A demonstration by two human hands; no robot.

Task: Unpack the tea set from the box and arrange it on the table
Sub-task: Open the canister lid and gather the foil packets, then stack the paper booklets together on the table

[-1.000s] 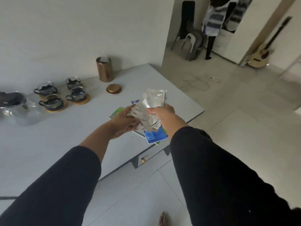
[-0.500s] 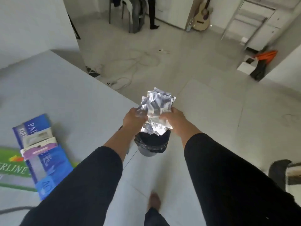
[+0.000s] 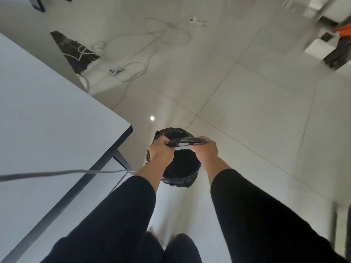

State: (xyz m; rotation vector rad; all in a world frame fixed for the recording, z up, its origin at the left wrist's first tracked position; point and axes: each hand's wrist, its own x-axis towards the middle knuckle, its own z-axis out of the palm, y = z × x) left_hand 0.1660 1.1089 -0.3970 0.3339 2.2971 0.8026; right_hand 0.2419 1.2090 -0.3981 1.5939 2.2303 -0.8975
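Both hands hold a flat bundle of silvery foil wrappers (image 3: 187,141), seen edge-on and dark, right above a small bin lined with a black bag (image 3: 182,168) on the floor. My left hand (image 3: 161,150) grips the bundle's left end and my right hand (image 3: 204,151) grips its right end. The bin stands just past the corner of the grey table (image 3: 47,111). No part of the tea set or the box is in view.
A grey cable (image 3: 57,172) runs across the table near its front edge. White cords and a socket (image 3: 114,71) lie on the tiled floor behind the table, with a power strip (image 3: 197,21) farther off. My feet (image 3: 152,231) are below the bin.
My view swung from the table with the cups down to the floor. Both hands carried the foil wrappers off the table and lowered them to just above the bin's mouth.
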